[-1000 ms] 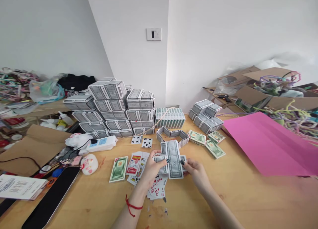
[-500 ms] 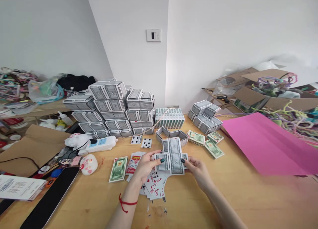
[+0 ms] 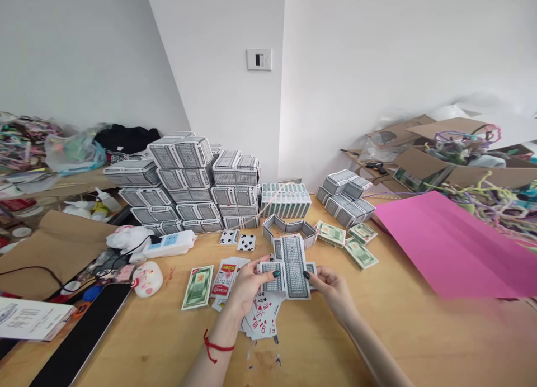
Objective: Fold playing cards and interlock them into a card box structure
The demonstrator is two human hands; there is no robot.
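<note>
Between my two hands are several grey-backed playing cards (image 3: pixel 296 267), joined or overlapped in a cross-like shape, backs up. My left hand (image 3: pixel 249 281) pinches the left card, thumb on top. With its thumb, my right hand (image 3: pixel 329 283) presses the right side of the cards; its other fingers are partly hidden. Beneath lies a fan of face-up cards (image 3: pixel 262 320). Just behind stands a zigzag of folded cards (image 3: pixel 289 227). To the left are a red poker card (image 3: pixel 225 279) and a green card box (image 3: pixel 198 287).
Stacked blocks of folded cards (image 3: pixel 184 180) rise at the back left, a smaller stack (image 3: pixel 347 197) at the back right. Other items are a row of card boxes (image 3: pixel 286 199), a power strip (image 3: pixel 170 243), a pink sheet (image 3: pixel 453 247) and a black phone-like slab (image 3: pixel 84 336).
The cards in my hands have tilted and shifted slightly towards me, and both hands keep their hold. The whole view has shifted a little.
</note>
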